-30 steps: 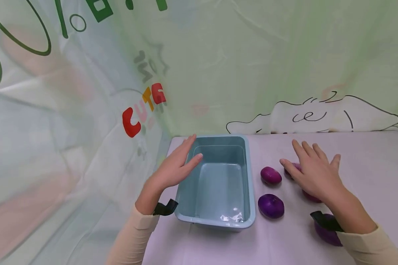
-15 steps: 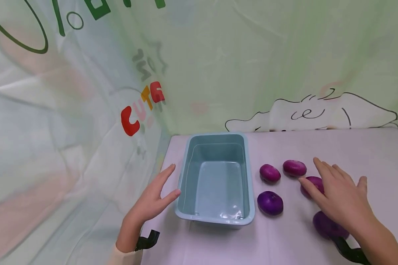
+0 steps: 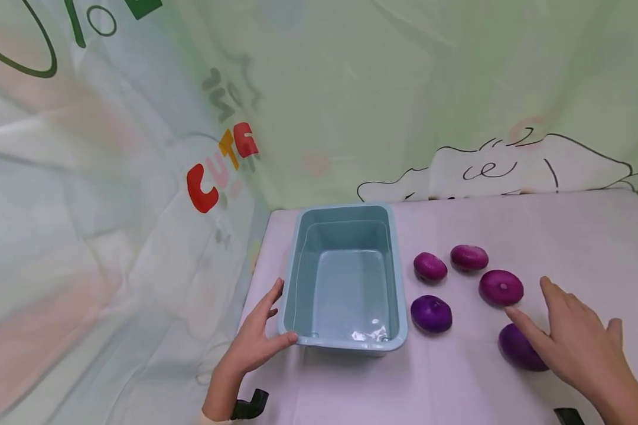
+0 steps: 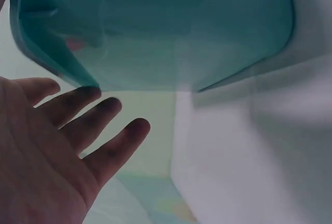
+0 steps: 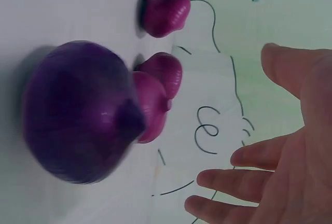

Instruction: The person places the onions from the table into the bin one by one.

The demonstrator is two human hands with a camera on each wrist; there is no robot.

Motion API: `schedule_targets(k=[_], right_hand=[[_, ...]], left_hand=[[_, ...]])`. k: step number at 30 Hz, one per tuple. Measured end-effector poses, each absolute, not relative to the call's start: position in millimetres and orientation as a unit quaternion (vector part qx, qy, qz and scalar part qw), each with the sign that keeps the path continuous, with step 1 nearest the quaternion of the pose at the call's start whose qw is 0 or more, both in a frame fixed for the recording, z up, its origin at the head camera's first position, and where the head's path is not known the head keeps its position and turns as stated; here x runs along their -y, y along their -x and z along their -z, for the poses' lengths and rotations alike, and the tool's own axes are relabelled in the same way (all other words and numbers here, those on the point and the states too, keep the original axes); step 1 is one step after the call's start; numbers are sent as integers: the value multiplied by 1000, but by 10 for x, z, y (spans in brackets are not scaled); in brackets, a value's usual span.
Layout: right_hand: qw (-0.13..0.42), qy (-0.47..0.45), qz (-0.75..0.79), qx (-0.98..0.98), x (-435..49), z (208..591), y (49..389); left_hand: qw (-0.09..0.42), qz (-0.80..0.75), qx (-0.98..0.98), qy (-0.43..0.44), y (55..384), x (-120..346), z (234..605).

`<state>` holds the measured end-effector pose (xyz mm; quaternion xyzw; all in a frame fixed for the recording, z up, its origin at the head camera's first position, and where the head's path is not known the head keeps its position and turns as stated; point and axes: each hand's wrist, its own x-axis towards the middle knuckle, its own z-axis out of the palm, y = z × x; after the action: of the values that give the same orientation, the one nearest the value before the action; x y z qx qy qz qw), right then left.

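Head view: the left hand (image 3: 255,347), fingers spread, flanks a blue bin (image 3: 351,289), and the empty right hand (image 3: 585,333) hovers by the near-right purple onion (image 3: 520,349); left wrist view: contact unclear; right wrist view: apparently reaching, so gripping calls for closer, curled fingers.

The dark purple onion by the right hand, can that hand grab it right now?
Yes, it looks like it. The right hand is empty, its thumb and fingers apart, close to the dark purple onion. The right wrist view shows nothing between them.
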<state>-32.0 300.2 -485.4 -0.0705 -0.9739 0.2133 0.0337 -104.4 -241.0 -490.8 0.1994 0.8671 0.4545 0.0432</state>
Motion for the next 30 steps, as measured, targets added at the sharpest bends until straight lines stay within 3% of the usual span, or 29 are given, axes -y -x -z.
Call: schedule_targets(k=[5, 17, 30], right_hand=[[-10, 77, -197, 977, -3064, 5002, 253], [-123, 94, -196, 968, -3140, 5359, 204], [-165, 84, -207, 961, -3142, 5494, 189]], left_hand=[[71, -467, -857, -205, 972, 2398, 4983], [44, -324, -932, -155, 790, 2357, 4710], [39, -352, -923, -148, 918, 2361, 4719]])
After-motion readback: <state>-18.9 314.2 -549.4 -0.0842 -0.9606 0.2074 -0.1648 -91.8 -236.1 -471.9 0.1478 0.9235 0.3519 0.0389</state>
